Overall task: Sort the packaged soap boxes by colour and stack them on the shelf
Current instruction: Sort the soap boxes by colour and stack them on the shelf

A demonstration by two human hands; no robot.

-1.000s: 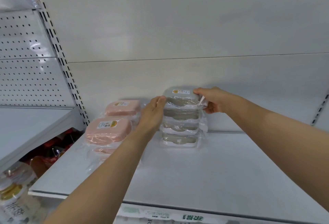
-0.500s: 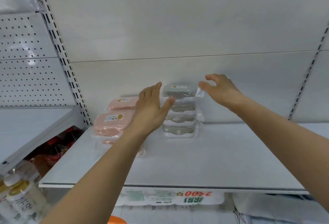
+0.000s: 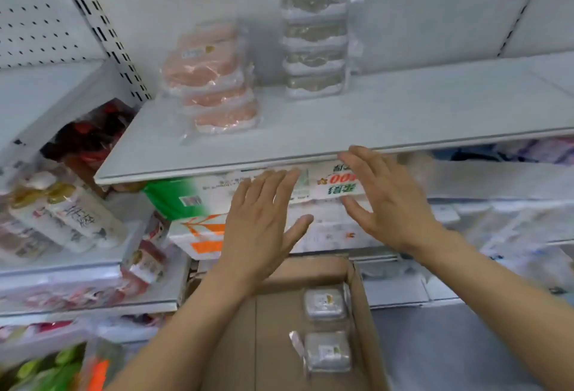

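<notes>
A stack of several grey soap boxes [image 3: 315,44] in clear wrap stands at the back of the white shelf [image 3: 372,117]. Left of it lie stacked pink soap boxes [image 3: 214,80]. Below, a brown cardboard box [image 3: 279,328] holds two more grey soap boxes, one [image 3: 324,303] behind the other [image 3: 327,355]. My left hand [image 3: 261,223] and my right hand [image 3: 388,201] hover empty with straight fingers in front of the shelf edge, above the cardboard box.
Under the shelf sit white cartons with green and orange print [image 3: 198,204]. Bottles [image 3: 68,217] and red packets [image 3: 93,136] fill the left shelves. A pegboard panel [image 3: 40,9] rises at the upper left. Wrapped goods [image 3: 512,226] lie at the right.
Both hands let go of the grey stack and drew back down from the shelf to above the cardboard box. The view tilted downward, bringing the box and lower shelves into sight.
</notes>
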